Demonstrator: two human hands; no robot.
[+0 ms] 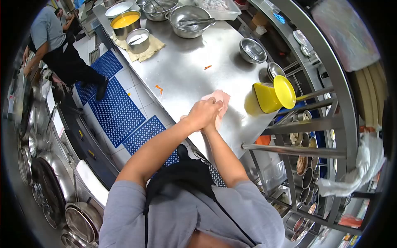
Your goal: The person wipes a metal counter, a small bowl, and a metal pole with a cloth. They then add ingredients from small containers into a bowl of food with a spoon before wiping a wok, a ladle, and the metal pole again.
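Note:
Both of my hands are together over a pale pink cloth (223,99) near the front edge of the steel table (182,62). My left hand (202,113) lies on top, its fingers bent and closed on the cloth. Beneath it, my right hand (212,123) is mostly covered, and its fingers are hidden. Part of the cloth spreads out beyond the fingers. Two small orange scraps lie farther up the table, one scrap (208,67) ahead of the hands and another scrap (159,89) to the left.
Yellow containers (266,97) stand at the table's right edge, near a metal bowl (253,51). Larger bowls (189,20) and a pot of yellow liquid (125,20) stand at the back. Steel rack bars (293,151) are on the right. A person (56,41) stands at the upper left.

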